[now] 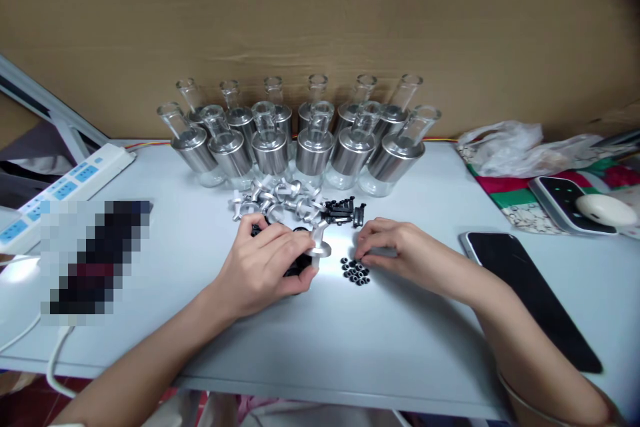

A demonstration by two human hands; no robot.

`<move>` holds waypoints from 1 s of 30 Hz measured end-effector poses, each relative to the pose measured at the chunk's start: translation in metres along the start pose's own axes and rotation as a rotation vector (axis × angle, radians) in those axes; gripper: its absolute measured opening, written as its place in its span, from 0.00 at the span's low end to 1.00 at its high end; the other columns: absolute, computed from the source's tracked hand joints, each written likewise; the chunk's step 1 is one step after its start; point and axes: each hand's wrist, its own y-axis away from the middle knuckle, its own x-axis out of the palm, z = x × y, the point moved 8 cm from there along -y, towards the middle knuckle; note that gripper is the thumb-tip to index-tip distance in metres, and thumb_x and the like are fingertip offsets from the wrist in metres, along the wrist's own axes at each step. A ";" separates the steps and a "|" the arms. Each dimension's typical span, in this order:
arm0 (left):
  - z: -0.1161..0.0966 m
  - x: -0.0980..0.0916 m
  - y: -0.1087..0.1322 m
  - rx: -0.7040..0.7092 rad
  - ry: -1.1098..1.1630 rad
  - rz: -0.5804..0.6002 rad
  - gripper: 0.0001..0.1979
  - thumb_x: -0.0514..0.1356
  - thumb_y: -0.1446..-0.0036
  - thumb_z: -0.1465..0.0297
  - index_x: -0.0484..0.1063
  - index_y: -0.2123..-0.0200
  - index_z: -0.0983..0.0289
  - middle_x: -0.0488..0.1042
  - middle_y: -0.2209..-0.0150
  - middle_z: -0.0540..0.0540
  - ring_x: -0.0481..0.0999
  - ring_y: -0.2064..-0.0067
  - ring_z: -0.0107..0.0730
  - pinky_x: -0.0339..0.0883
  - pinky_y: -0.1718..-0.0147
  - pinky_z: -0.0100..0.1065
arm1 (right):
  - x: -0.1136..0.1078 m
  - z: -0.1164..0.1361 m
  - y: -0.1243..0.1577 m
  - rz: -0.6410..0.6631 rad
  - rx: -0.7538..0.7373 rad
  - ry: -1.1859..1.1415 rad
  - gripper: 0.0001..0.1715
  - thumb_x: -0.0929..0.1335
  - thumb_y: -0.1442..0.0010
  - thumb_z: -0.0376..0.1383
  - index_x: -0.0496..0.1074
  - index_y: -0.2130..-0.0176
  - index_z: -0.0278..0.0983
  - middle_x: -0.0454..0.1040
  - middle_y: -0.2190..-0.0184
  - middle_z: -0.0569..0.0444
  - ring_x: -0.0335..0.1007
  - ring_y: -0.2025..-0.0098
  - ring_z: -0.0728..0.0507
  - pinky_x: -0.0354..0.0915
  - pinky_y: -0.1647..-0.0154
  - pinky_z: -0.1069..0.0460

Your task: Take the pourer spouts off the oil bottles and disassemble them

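Observation:
My left hand (273, 257) is closed on a silver pourer spout (319, 248), its flange and stem showing past the thumb and fingertips. Dark round parts (299, 263) are partly hidden beneath that hand. My right hand (387, 243) has its fingers pinched together, with the tips low at a cluster of small black rings (355, 272). What sits between those fingertips is hidden. Behind the left hand lies a heap of silver spout pieces (273, 199), beside a stack of thin black plastic parts (343, 211).
Two rows of glass bottles with metal sleeves (270, 150) stand at the back, before a cardboard wall (320, 20). A white power strip (65, 187) and a blurred-out dark device (97, 267) lie left. A black phone (530, 293), white device (565, 203) and plastic bag (510, 150) lie right.

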 end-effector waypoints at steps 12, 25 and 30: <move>0.001 0.001 -0.001 -0.008 0.007 0.012 0.04 0.57 0.40 0.72 0.66 0.62 0.65 0.79 0.68 0.49 0.76 0.72 0.28 0.54 0.65 0.37 | -0.007 0.004 -0.002 -0.180 0.078 0.035 0.15 0.59 0.34 0.39 0.71 0.63 0.37 0.73 0.65 0.50 0.69 0.65 0.46 0.63 0.63 0.52; 0.000 0.000 0.000 -0.021 0.009 0.015 0.04 0.56 0.41 0.73 0.66 0.61 0.64 0.79 0.69 0.48 0.76 0.72 0.27 0.55 0.63 0.37 | 0.006 0.019 -0.006 -0.083 0.048 -0.136 0.17 0.56 0.32 0.41 0.67 0.67 0.38 0.72 0.71 0.54 0.66 0.70 0.48 0.61 0.67 0.54; 0.000 0.001 0.000 -0.009 0.018 0.016 0.05 0.57 0.41 0.73 0.65 0.60 0.64 0.80 0.67 0.49 0.76 0.73 0.27 0.56 0.61 0.38 | 0.007 0.011 -0.005 -0.065 0.108 -0.155 0.16 0.56 0.32 0.40 0.67 0.66 0.38 0.73 0.70 0.54 0.68 0.69 0.47 0.61 0.67 0.54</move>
